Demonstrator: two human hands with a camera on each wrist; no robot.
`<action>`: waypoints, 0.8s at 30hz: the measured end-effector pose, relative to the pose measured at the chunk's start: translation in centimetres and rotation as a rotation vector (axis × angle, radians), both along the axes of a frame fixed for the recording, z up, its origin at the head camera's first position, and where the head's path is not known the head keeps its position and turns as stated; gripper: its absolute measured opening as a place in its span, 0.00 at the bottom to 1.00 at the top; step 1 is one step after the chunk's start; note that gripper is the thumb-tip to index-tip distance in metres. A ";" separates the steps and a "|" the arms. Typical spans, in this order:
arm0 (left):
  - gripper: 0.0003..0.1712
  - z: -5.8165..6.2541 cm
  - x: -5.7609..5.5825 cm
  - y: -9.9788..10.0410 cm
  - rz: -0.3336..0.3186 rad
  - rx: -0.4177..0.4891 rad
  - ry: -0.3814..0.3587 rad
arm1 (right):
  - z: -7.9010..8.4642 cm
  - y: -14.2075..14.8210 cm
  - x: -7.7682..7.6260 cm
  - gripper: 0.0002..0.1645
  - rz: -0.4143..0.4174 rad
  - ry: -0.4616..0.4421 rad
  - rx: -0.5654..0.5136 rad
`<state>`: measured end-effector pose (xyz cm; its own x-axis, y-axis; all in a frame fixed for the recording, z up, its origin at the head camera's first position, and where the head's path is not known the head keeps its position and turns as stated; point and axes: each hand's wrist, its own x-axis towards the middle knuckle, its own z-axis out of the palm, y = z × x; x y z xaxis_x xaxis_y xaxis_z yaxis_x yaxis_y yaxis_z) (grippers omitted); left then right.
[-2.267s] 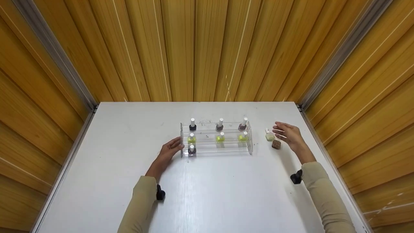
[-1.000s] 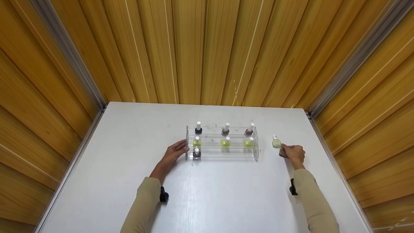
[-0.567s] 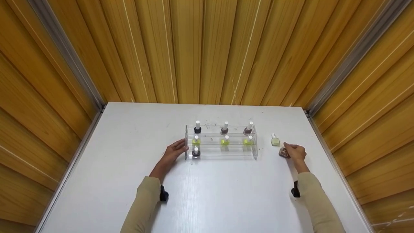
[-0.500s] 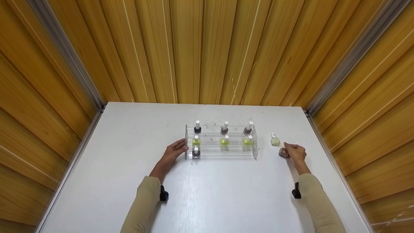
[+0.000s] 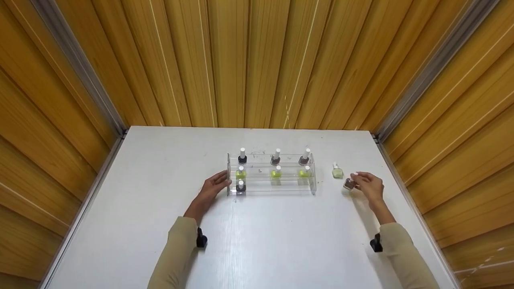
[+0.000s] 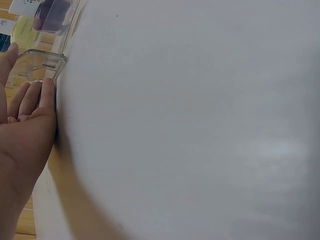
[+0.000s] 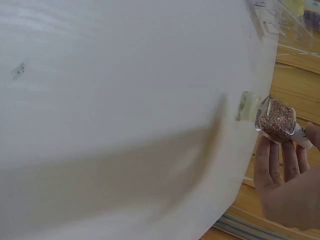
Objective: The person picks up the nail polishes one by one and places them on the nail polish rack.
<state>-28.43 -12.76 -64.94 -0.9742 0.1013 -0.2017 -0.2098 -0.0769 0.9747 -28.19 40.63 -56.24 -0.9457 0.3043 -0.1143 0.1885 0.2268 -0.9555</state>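
A clear tiered display rack holds several nail polish bottles with white caps. My left hand touches the rack's left end panel, its fingers fairly straight along the outside, with the thumb by the front edge. My right hand pinches the white cap of a brown glitter nail polish bottle. In the right wrist view this glitter bottle is tilted, its base pointing away from the palm, and appears raised off the table. Beside it, a pale green nail polish bottle lies on the table.
Dark and brown bottles stand on the top tier, yellow-green bottles on the middle one. One dark bottle is at the left of the bottom tier. Yellow wood-look walls border the white table.
My right hand has come down from above the two loose bottles and taken the glitter bottle by its cap, tilting and raising it. My left hand stays against the rack. The head view shifts slightly.
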 end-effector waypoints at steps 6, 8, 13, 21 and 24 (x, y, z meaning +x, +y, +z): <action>0.35 0.1 0.0 0.0 0.012 0.010 -0.006 | 2.2 -1.7 0.5 0.30 0.086 0.032 0.031; 0.35 0.2 0.0 0.1 0.012 0.018 -0.007 | 2.8 -2.4 0.6 0.30 0.115 0.049 0.033; 0.35 0.2 0.0 0.1 0.008 0.014 0.000 | 3.6 -4.5 0.5 0.28 0.200 0.081 0.034; 0.36 0.2 0.0 0.0 0.008 -0.010 -0.004 | 4.0 -7.2 0.1 0.28 0.344 0.058 0.095; 0.37 0.1 0.1 0.1 -0.004 -0.020 -0.007 | 3.9 -7.9 0.0 0.29 0.364 0.042 0.122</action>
